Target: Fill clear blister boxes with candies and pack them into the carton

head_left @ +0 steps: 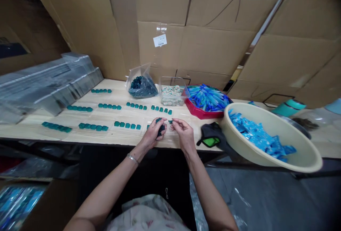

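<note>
In the head view, a person sits at a pale wooden table (118, 93) with both bare hands together near its front edge. The left hand (157, 131) curls its fingers around a clutch of dark teal, faceted, blocky pieces (161, 130). Just beside it, the right hand (183, 128) has thumb and forefinger brought together on a small teal piece (170, 121); the piece is so small here that I cannot make out its exact shape or how firmly it is pinched.

Left of the hands, short straight rows of teal blocks (127, 125) lie across the table, well apart from one another, most of them about five blocks long. At the left hand, a teal block (148, 127) shows from a row that the hand partly hides.

Behind stand a clear plastic bag (141, 71) of dark teal pieces and a clear plastic tub (172, 102) of small pale bits, with a red tray (197, 112) of slim blue packets just to their right.

I judge the step in hand to be filling the partly hidden row, one piece at a time from the left hand's supply. The next move would call for a light fingertip placement, in line with its neighbour, without spilling the left hand's clutch.
</note>
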Demonstrator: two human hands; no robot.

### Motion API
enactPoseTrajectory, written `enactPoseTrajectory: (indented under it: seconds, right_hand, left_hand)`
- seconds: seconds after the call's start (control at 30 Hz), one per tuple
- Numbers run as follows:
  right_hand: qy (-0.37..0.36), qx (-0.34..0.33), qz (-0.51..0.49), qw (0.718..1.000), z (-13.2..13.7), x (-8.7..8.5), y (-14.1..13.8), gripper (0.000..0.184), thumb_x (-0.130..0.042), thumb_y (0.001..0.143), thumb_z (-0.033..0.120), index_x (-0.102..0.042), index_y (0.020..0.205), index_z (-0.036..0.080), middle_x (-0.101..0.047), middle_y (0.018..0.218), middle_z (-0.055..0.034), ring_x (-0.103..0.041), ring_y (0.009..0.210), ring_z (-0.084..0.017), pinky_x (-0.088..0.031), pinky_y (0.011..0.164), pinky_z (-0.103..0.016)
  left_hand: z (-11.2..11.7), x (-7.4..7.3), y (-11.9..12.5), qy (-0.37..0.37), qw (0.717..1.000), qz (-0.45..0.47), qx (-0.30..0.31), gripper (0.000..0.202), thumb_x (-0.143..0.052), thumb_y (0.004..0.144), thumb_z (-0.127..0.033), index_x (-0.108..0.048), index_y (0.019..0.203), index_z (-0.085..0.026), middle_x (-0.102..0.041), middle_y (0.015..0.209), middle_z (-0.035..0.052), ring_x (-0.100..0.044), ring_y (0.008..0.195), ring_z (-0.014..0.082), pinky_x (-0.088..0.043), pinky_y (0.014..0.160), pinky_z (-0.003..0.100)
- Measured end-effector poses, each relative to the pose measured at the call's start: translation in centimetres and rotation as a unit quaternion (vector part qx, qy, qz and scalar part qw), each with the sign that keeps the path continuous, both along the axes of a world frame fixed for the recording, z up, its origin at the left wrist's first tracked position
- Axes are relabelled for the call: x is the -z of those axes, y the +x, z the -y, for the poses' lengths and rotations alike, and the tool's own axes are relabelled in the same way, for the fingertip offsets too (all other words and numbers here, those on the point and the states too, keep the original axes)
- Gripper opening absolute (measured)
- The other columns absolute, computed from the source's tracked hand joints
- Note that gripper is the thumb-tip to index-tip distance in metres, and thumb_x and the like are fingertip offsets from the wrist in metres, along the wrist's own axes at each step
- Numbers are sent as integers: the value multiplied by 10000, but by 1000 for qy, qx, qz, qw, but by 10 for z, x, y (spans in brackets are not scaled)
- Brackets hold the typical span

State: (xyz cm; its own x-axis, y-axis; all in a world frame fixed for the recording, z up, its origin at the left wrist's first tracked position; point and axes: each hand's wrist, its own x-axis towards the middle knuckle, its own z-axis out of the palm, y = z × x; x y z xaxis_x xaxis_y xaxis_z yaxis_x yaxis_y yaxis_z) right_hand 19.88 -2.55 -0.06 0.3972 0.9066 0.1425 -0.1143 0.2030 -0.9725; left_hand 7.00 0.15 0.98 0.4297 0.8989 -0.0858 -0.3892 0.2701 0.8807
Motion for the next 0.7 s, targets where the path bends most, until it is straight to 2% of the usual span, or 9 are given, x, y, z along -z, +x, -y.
enactPoseTrajectory:
  seconds: [0.13, 0.3, 0.37, 0.5, 0.6, 0.7]
  right_hand:
    - [-6, 11, 8, 1000, 1, 4, 2, 310, -710, 678, 339, -676, 924, 154, -698, 751, -32, -646, 671, -146, -539, 711, -316]
    - [38, 16, 148, 988, 7, 5, -8, 227, -644, 748, 340, -688, 895, 173, -695, 919, -70, -656, 816, -178, -540, 777, -325]
    - [40, 22, 175, 984, 7, 6, -11, 203, -615, 773, 342, -683, 870, 177, -694, 893, -67, -660, 783, -176, -545, 750, -318]
    - [3, 10, 145, 989, 5, 7, -14, 205, -606, 776, 363, -656, 854, 180, -697, 771, -45, -667, 688, -173, -548, 694, -313]
    - [-11, -20, 128, 991, 7, 4, -12, 229, -633, 754, 387, -644, 843, 176, -694, 742, -37, -662, 678, -170, -540, 681, -305]
    - [-37, -63, 110, 991, 15, 1, -6, 255, -676, 724, 399, -640, 813, 163, -687, 704, -28, -646, 647, -154, -530, 676, -292]
  left_hand:
    - [4, 3, -3, 16, 998, -56, 1, 342, -604, 767, -454, -519, 995, -213, -499, 731, -31, -389, 443, 34, -168, 329, 120]
    - [10, 6, -3, 30, 989, -144, -7, 298, -622, 751, -450, -505, 911, -228, -465, 618, -54, -395, 453, 58, -230, 362, 132]
    - [10, 7, -5, 41, 986, -159, -9, 260, -606, 767, -414, -497, 920, -234, -449, 586, -58, -390, 450, 70, -238, 364, 141]
    - [7, 11, -10, 75, 976, -202, -23, 193, -563, 790, -351, -512, 940, -241, -443, 562, -61, -383, 424, 82, -264, 367, 165]
    - [7, 15, -14, 157, 953, -255, -52, 139, -534, 805, -310, -525, 916, -227, -511, 628, -37, -462, 482, 103, -358, 435, 200]
    - [12, 20, -14, 275, 915, -286, -75, 88, -518, 817, -256, -526, 892, -210, -603, 786, 12, -575, 706, 146, -453, 639, 246]
